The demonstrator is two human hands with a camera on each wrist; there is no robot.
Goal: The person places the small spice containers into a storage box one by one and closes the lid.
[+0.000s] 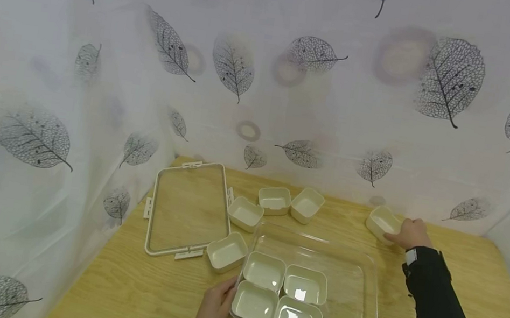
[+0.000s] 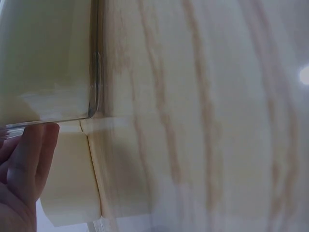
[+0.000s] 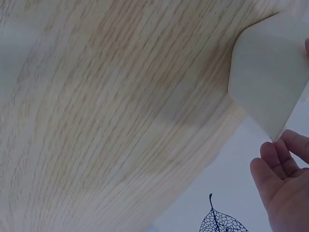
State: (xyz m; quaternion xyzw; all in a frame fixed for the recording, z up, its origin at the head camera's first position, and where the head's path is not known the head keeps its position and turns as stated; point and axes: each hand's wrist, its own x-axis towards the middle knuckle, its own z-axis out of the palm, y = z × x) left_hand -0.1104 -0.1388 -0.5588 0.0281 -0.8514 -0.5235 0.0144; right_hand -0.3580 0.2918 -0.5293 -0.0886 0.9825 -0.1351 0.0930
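At the right of the table in the head view, my right hand (image 1: 413, 234) pinches the rim of a small cream plastic box (image 1: 379, 223). The right wrist view shows this box (image 3: 268, 72) tilted, with the fingertips at its edge. On the left, my left hand (image 1: 215, 305) holds the side wall of a clear rectangular tray (image 1: 349, 302). From the left wrist, fingers (image 2: 29, 164) appear against the tray's edge (image 2: 94, 72); the thumb is hidden. Several cream boxes (image 1: 264, 272) stand in the tray's left half, their open tops up.
More loose cream boxes (image 1: 245, 213) stand behind and left of the tray. A clear lid with a white frame (image 1: 152, 210) and side clips lies at the table's back left. Leaf-patterned curtains (image 1: 292, 104) hang behind and beside the wooden table (image 1: 133, 294).
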